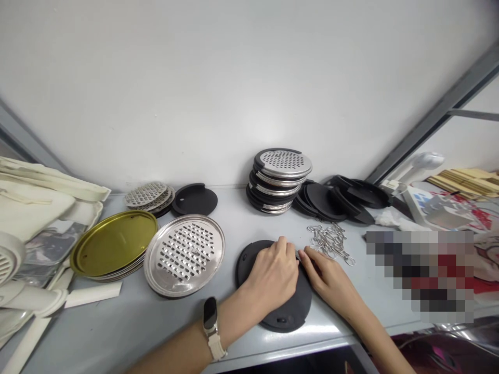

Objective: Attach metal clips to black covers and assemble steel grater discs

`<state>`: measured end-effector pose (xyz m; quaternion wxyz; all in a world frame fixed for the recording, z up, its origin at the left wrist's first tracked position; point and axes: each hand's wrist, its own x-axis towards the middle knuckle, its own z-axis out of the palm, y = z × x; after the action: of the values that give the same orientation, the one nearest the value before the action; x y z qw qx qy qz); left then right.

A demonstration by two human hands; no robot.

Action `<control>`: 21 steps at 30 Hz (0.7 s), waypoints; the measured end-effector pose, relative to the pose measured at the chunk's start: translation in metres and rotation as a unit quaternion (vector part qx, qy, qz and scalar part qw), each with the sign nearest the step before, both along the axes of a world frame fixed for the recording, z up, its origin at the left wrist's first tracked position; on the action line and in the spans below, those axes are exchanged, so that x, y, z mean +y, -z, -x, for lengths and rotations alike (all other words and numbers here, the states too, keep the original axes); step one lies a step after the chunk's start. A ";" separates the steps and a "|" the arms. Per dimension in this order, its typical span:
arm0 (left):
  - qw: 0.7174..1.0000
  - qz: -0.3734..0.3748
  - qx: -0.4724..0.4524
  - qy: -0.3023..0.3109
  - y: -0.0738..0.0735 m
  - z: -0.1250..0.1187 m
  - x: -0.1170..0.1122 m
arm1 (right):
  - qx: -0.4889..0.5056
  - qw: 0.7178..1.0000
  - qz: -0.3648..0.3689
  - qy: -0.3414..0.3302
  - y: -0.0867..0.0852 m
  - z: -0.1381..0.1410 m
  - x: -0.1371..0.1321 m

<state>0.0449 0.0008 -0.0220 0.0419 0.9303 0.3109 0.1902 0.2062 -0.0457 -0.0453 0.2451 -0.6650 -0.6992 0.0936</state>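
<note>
A round black plastic plate (290,311) with small slots near its rim lies flat on the table close to me. Over it my left hand (275,265) is closed, fingers bent down near the plate's upper right rim; whatever they pinch is hidden. My right hand (325,272) is closed at the same rim, thumb and forefinger together against the plate's edge. Just beyond the right hand lies a loose pile of wire hooks (329,240). To the left rests a round metal grater disc (185,254) with rows of raised holes.
Golden round plates (115,244) are stacked at left, smaller grater discs (146,196) and a black disc (195,200) behind. A tall stack of graters with black rims (284,163) stands by the wall, black plates (325,201) right of it. A white fan (23,291) is far left.
</note>
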 end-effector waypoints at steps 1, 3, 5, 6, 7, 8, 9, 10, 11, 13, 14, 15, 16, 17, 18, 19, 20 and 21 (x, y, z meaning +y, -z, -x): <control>1.000 0.000 -0.002 -0.002 0.000 0.000 0.000 | 0.000 1.000 0.001 -0.001 0.000 0.000 0.000; 1.000 0.005 -0.005 -0.005 -0.001 0.000 0.000 | -0.003 1.000 0.002 -0.001 0.000 0.000 0.000; 1.000 0.009 -0.008 -0.007 -0.001 0.000 0.000 | -0.007 1.000 0.001 0.000 0.002 -0.001 0.000; 1.000 0.008 -0.008 -0.008 -0.001 0.000 0.000 | -0.007 1.000 0.000 0.001 0.003 -0.002 0.001; 1.000 0.006 -0.007 -0.007 -0.001 0.000 0.000 | -0.005 1.000 -0.002 0.004 0.004 -0.003 0.001; 1.000 0.002 -0.005 -0.006 -0.001 0.000 0.000 | -0.001 1.000 -0.006 0.009 0.005 -0.004 0.002; 1.000 -0.001 -0.002 -0.005 0.000 0.000 0.000 | 0.004 1.000 -0.010 0.014 0.006 -0.005 0.002; 1.000 -0.005 0.001 -0.002 0.000 0.000 0.000 | 0.009 1.000 -0.014 0.019 0.006 -0.006 0.002; 1.000 -0.008 0.004 0.001 0.000 0.001 0.000 | 0.011 1.000 -0.017 0.021 0.007 -0.007 0.003; 1.000 -0.008 0.003 0.001 0.000 0.001 0.001 | 0.000 1.000 -0.017 0.011 0.007 -0.007 0.003; 1.000 -0.002 -0.002 -0.002 0.000 0.001 0.001 | -0.010 1.000 -0.013 0.002 0.007 -0.007 0.003; 1.000 0.006 -0.008 -0.008 0.000 0.001 0.001 | -0.018 1.000 -0.010 -0.007 0.007 -0.007 0.003; 1.000 0.016 -0.015 -0.015 0.000 0.001 0.002 | -0.024 1.000 -0.008 -0.012 0.007 -0.007 0.003; 0.999 0.026 -0.020 -0.022 0.000 0.000 0.002 | -0.024 1.000 -0.009 -0.011 0.007 -0.006 0.003; 0.999 0.035 -0.024 -0.026 -0.001 0.000 0.002 | -0.018 1.000 -0.012 -0.007 0.007 -0.006 0.003; 0.998 0.042 -0.025 -0.029 -0.001 0.000 0.002 | -0.008 1.000 -0.016 0.001 0.007 -0.006 0.003; 0.998 0.048 -0.025 -0.031 -0.001 0.000 0.003 | 0.001 1.000 -0.022 0.009 0.007 -0.006 0.003; 0.998 0.053 -0.024 -0.033 -0.001 0.000 0.003 | 0.009 0.999 -0.027 0.014 0.007 -0.006 0.003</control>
<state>0.0448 0.0036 -0.0208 0.0924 0.9112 0.3497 0.1971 0.2117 -0.0426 -0.0519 0.2708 -0.6668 -0.6900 0.0771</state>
